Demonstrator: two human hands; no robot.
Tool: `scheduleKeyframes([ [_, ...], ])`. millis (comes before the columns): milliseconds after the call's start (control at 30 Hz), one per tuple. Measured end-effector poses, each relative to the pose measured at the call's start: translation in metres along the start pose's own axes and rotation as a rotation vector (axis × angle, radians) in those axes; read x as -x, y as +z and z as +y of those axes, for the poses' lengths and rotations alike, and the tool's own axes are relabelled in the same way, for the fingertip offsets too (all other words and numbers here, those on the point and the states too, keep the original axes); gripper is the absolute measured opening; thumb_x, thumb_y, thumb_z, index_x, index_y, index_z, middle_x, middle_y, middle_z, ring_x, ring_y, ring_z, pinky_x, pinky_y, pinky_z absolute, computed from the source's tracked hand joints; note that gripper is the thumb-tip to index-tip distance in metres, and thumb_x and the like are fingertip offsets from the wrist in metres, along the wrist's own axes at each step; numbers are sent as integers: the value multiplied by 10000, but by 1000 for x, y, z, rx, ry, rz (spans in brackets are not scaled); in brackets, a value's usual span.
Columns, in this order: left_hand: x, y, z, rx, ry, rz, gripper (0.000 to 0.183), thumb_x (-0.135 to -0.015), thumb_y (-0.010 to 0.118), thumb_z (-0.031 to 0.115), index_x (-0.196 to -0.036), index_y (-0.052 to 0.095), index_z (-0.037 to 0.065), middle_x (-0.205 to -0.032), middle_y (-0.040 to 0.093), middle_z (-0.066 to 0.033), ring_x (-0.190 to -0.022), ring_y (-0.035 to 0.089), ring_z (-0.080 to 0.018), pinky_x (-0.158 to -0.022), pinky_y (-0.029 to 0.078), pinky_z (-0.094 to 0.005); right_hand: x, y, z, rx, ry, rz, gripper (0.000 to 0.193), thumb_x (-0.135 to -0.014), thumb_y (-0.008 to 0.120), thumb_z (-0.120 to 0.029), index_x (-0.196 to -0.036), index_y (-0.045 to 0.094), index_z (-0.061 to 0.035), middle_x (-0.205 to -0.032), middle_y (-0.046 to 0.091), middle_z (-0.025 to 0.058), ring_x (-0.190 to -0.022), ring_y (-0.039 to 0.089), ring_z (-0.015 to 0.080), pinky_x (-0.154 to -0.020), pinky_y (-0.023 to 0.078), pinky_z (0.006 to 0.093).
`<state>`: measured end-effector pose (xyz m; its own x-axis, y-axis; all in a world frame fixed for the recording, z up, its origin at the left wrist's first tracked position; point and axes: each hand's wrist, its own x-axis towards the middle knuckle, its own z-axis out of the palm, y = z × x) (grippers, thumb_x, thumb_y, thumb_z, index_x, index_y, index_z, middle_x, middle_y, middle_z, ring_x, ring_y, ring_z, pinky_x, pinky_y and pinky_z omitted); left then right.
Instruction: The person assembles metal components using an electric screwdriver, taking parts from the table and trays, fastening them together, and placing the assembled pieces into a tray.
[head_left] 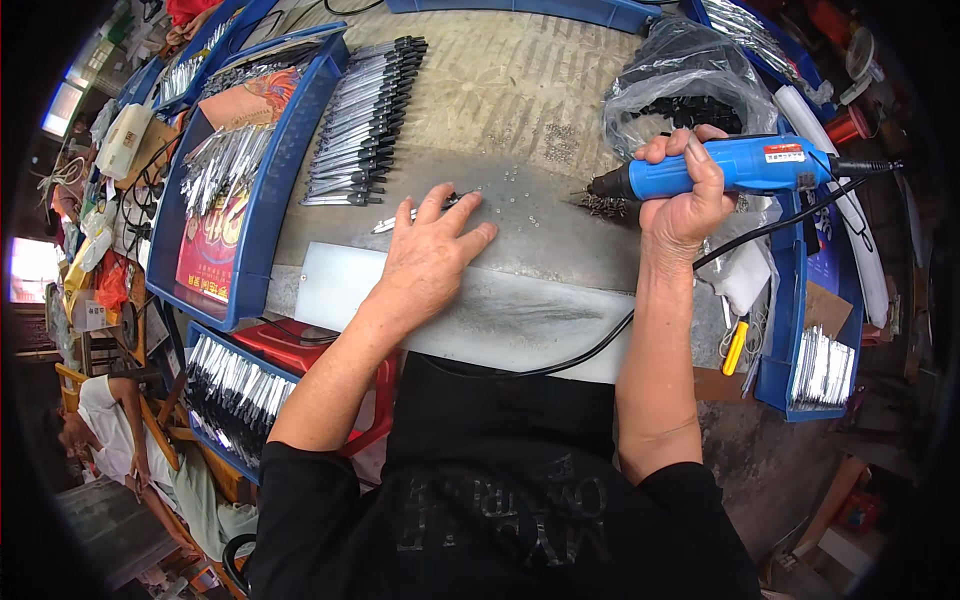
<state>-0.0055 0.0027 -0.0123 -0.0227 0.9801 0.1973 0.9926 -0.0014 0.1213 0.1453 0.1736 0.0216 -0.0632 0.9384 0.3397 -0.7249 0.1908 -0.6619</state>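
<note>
My right hand (pixel 688 195) grips a blue electric screwdriver (pixel 745 166), its dark tip pointing left over the worktable (pixel 540 250). A black cord runs from its rear and from under my wrist. My left hand (pixel 430 250) lies flat on the table, fingers spread over a slim silver and black piece (pixel 405 215) that pokes out under the fingertips. A few tiny screws (pixel 515 205) are scattered just beyond the fingers, and a small dark pile of them (pixel 605 205) sits under the tool tip.
A row of finished silver and black pieces (pixel 365 120) lies at the back left. Blue trays (pixel 265 200) of metal parts stand on the left, another (pixel 235 395) near my left elbow. A plastic bag (pixel 685 85) of black parts sits behind the tool. A person (pixel 130 440) sits lower left.
</note>
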Motion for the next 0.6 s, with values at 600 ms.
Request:
scheduleKeyframes([
  [600,-32,12,7,18,-40,42,475,-688,472,-30,-1091,584,195,-1236,448,-105,-1159,371,-324,-912,302,-483,-1,0,0,-21,8,-10,269,-693,568,-42,-928,452,17,-681,512,111,-547,539,195,-543,486,348],
])
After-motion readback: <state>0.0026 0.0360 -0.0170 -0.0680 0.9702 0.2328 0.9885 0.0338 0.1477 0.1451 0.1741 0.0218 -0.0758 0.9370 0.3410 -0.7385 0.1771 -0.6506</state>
